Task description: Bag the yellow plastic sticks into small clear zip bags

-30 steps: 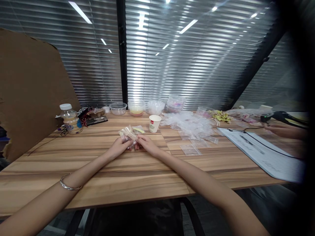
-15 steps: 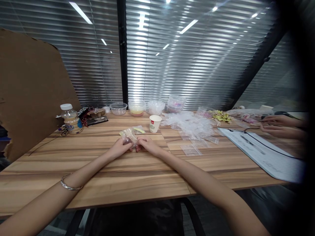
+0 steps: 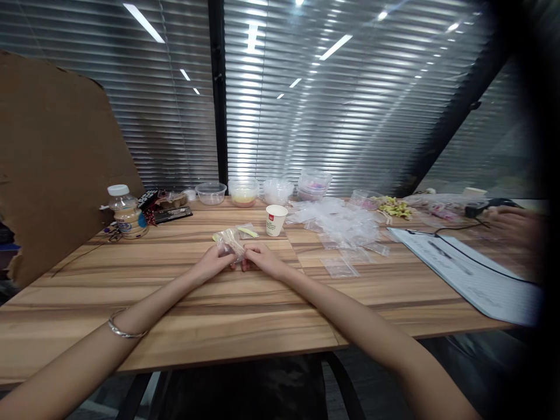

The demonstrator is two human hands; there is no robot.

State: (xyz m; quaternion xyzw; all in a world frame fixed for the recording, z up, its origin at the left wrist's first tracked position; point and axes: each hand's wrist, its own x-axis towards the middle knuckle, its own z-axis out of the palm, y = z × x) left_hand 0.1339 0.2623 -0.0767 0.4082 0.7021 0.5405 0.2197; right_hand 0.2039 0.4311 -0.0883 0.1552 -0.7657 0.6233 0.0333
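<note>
Between my two hands is a small clear plastic bag (image 3: 230, 240) with pale, stick-like pieces inside, just above the wooden table. My left hand (image 3: 213, 261) is closed on its left side, and my right hand (image 3: 262, 259) pinches its right edge. The fingertips of both hands are partly hidden by the bag and by each other. Just behind lies another small clear bag (image 3: 248, 231) with a yellow-green strip in it. A white paper cup (image 3: 275, 220) with a red label stands upright behind my right hand.
A loose pile of clear bags (image 3: 345, 224) spreads to the right. Plastic bowls (image 3: 243, 193) line the back by the blinds. At left stand a white-capped bottle (image 3: 126, 213) and a cardboard panel (image 3: 56, 157). A clipboard (image 3: 464, 274) and another person's blurred hand (image 3: 511, 230) are at right.
My hands and the bag stay almost where they were. At the right, the other person's hands have shifted and one is now blurred near a dark object with a cable.
</note>
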